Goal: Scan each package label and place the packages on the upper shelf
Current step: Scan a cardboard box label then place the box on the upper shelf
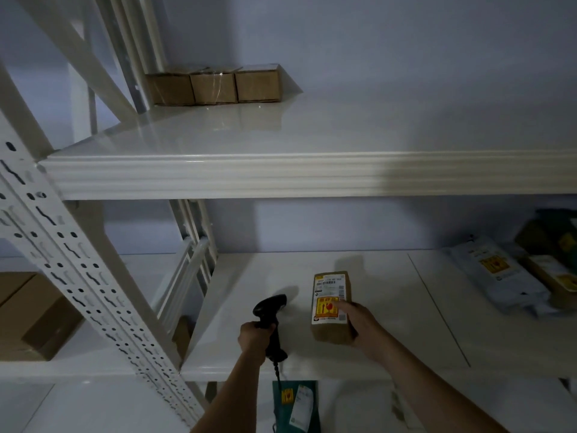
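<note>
White steel rack (78,276) against a pale wall, in dim light. Upper shelf (281,173): 3 brown boxes (215,85) already stand in a row at its back left. Middle shelf (390,307): more parcels (499,273) wait at the far right, so most of the job looks undone. Your right hand (359,323) holds the labelled box (332,304), label up, on the middle shelf. Your left hand (254,335) grips the scanner (270,310), just beside the box; the scan appears pending.
</note>
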`<state>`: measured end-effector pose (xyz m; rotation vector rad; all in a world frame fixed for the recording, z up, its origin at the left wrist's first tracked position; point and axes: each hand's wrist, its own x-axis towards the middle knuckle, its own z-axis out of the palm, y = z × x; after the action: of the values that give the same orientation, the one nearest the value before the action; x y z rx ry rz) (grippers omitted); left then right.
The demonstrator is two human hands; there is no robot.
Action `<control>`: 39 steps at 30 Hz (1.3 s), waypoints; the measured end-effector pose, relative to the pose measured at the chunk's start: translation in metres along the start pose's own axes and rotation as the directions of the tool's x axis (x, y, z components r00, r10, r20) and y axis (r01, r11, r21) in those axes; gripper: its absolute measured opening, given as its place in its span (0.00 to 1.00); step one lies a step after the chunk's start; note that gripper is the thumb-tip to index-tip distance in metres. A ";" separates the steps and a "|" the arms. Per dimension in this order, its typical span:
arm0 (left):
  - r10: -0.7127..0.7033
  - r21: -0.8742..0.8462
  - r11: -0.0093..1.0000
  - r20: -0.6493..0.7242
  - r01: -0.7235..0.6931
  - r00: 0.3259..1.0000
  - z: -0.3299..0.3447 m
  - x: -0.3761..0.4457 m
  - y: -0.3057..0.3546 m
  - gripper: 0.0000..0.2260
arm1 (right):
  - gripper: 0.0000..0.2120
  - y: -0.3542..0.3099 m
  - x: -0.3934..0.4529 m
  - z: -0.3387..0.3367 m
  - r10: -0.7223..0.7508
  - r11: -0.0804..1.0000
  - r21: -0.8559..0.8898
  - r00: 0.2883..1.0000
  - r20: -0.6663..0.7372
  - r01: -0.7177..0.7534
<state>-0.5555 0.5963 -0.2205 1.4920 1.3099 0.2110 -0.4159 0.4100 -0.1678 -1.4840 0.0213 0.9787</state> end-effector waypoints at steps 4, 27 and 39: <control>0.049 0.065 0.997 -0.047 -0.046 0.998 0.005 0.001 -0.004 0.13 | 0.13 0.000 0.003 -0.004 0.005 1.000 -0.012 1.000 0.019 -0.005; 0.629 0.135 0.699 0.351 -0.702 0.693 -0.065 -0.146 0.134 0.20 | 0.20 -0.103 -0.124 0.057 -0.315 0.897 -0.319 0.949 0.025 0.306; 0.727 0.149 0.616 0.270 -0.773 0.631 -0.138 -0.256 0.196 0.22 | 0.48 -0.177 -0.245 0.053 -0.445 0.479 -0.779 0.877 0.183 0.406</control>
<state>-0.6327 0.5135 0.1114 2.1816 0.4796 0.4495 -0.5021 0.3609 0.1222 -2.1940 -0.8497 0.5195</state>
